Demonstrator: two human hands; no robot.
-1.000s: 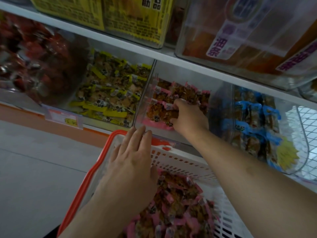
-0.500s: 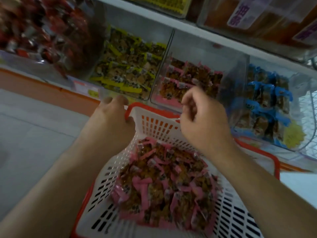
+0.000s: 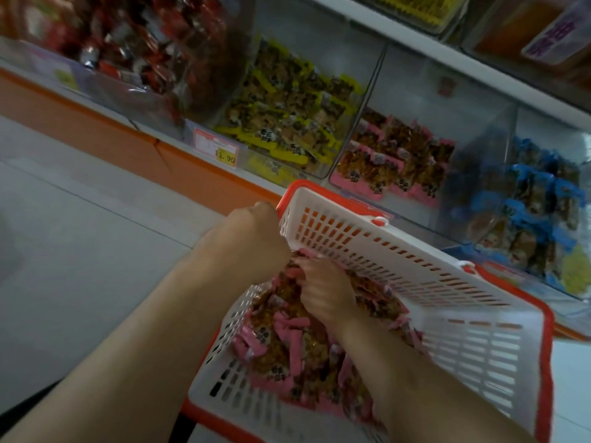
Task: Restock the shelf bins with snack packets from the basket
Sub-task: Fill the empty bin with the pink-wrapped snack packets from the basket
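My right hand [image 3: 323, 292] clutches pink packets [image 3: 281, 334]; my left hand [image 3: 246, 244] grips the tilted basket [image 3: 383, 251] corner. Overfilled grasp risks spillage.

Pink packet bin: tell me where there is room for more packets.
The pink packet bin has free room above and behind its low pile, against the clear back wall. The yellow packet bin beside it is heaped fuller. The basket is crowded: both hands sit in it.

A white slotted plastic basket with an orange rim [image 3: 415, 273] sits before the clear shelf bins [image 3: 412, 100], pink-edged snack packets [image 3: 287, 340] heaped inside it.
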